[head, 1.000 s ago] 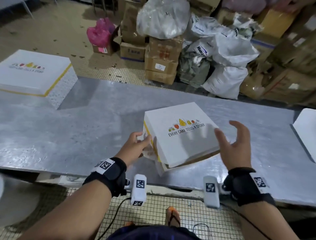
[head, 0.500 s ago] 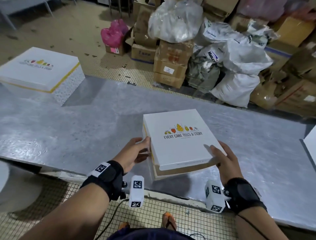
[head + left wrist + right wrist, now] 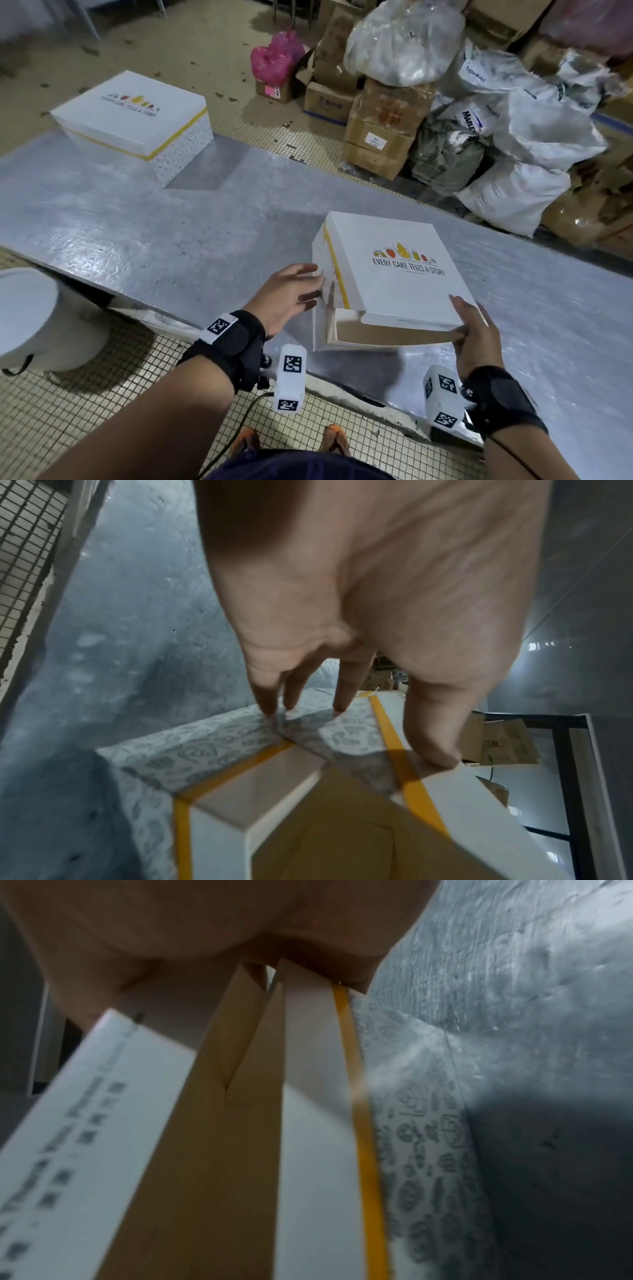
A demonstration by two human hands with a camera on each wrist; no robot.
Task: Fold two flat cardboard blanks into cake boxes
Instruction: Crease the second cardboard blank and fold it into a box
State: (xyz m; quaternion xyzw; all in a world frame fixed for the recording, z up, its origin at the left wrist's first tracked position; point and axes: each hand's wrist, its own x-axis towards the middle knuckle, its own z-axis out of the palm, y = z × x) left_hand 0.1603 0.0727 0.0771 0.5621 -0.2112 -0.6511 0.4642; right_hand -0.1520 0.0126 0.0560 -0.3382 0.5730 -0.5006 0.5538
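Cake box (image 3: 390, 274), counter near edge: light, thin card, dents easily. Right hand (image 3: 474, 337) grips lid's front corner; left hand (image 3: 289, 294) open, fingertips on side wall. Hold by corners.

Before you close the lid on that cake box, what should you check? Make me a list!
1. Front of cake box shut: not ok, brown inside shows.
2. Right hand holds the lid's front corner: ok.
3. Left hand steadies the patterned side: ok, fingers touching.
4. Box on metal table: cannot tell whether it sits flat.
5. First finished box out of the way: ok.
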